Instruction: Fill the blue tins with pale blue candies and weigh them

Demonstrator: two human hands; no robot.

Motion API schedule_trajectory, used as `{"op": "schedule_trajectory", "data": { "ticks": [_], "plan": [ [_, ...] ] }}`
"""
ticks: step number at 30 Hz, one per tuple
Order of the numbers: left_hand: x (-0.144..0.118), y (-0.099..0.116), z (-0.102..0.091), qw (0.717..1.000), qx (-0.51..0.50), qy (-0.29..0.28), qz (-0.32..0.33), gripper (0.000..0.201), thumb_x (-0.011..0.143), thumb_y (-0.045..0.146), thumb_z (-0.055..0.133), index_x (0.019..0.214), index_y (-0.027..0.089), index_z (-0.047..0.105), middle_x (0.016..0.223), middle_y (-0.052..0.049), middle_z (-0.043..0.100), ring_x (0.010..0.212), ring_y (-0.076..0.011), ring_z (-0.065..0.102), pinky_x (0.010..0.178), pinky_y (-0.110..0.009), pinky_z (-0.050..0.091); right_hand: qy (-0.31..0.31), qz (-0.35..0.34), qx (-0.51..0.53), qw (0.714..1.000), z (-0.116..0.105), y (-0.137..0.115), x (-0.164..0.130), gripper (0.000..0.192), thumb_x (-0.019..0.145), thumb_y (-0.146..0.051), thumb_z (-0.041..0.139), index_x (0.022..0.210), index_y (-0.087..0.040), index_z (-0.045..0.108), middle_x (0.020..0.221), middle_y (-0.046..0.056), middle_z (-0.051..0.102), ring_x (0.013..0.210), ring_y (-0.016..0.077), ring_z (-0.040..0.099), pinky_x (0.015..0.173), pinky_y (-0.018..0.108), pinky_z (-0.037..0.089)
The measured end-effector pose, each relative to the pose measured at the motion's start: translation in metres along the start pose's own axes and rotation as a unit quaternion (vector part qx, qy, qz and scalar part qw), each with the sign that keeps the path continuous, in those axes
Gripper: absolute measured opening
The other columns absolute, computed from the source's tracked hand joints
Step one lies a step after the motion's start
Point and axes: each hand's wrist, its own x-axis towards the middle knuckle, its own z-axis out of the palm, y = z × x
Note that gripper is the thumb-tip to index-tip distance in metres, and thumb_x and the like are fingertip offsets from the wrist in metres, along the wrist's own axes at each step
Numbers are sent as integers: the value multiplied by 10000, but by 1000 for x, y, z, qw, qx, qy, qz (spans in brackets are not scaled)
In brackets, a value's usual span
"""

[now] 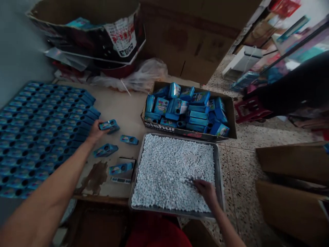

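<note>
My left hand (94,132) is stretched out over the wooden table (120,106) and grips a small blue box (109,125). It sits beside the packed rows of blue boxes (38,133) on the left. My right hand (205,192) rests on the small white candies (169,168) in a metal tray (219,178), its fingers curled into the pile. Three more loose blue boxes (106,150) lie on the table between my hands.
A cardboard box of blue boxes (187,109) stands behind the tray. Large cardboard cartons (195,37) and a plastic bag (138,77) are at the back. More cartons (293,185) lie on the speckled floor (241,171) at the right.
</note>
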Motion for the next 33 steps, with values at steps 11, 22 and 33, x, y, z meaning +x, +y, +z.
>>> {"op": "schedule_trajectory", "data": {
  "ticks": [11,22,33],
  "plan": [
    [15,237,230,967,117,-170,150,758,755,457,867,1377,163,548,1035,-92,701,989,-274,688,931,-456,526,-69,-18,167,983,85,-45,31,445,681,-580,754,787,-150,796,499,-13,564,452,113,447,456,241,340],
    [-50,259,147,961,-105,-242,-87,636,756,208,755,1378,275,640,1079,-60,724,843,-219,699,678,-333,602,-113,-46,236,964,-47,-109,-37,328,762,-436,828,923,-150,817,590,-1,648,505,103,534,506,232,419],
    [-233,160,138,932,-131,-205,-270,582,633,660,838,902,146,781,1021,-123,752,818,-233,707,519,-236,571,-176,-52,169,968,-46,-136,-35,369,711,-440,810,916,-134,807,615,5,668,493,98,541,476,222,405]
  ]
}}
